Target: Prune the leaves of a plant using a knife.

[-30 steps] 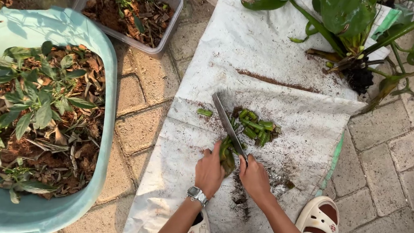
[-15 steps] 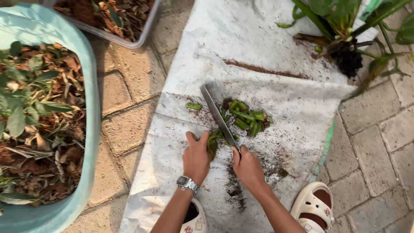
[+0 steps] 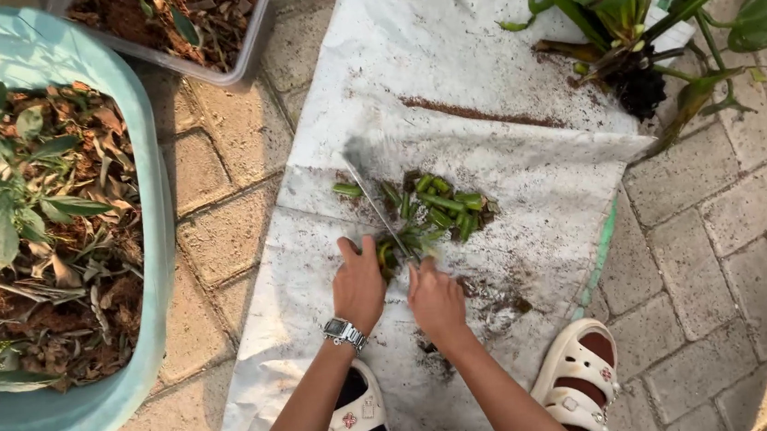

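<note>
A pavement of grey-brown brick pavers (image 3: 735, 212) fills the outdoor scene in bright sun, with dark joints between the blocks. Over it lies a white woven sack (image 3: 473, 78), spread flat as a work sheet, creased across its middle and dusted with soil and a reddish streak. At the left stands a pale blue plastic tub (image 3: 160, 253) full of dry brown leaves and small green shoots, and just beyond it a clear plastic container (image 3: 249, 56) holds more reddish soil and leaf litter. At the upper right an uprooted plant (image 3: 624, 0) with broad green leaves lies half on the sack, its dark root ball touching the sack's edge. Two cream sandals (image 3: 582, 369) show at the bottom edge. Near the sack's centre sits a small heap of chopped green stems (image 3: 443, 203). The left hand (image 3: 359, 282), a watch on its wrist, is clenched around a bundle of uncut stems (image 3: 387, 254) pressed to the sack just beside the heap. The right hand (image 3: 435, 299) grips the handle of a long knife (image 3: 373, 202), whose blurred blade slants up and left beside the bundle.
</note>
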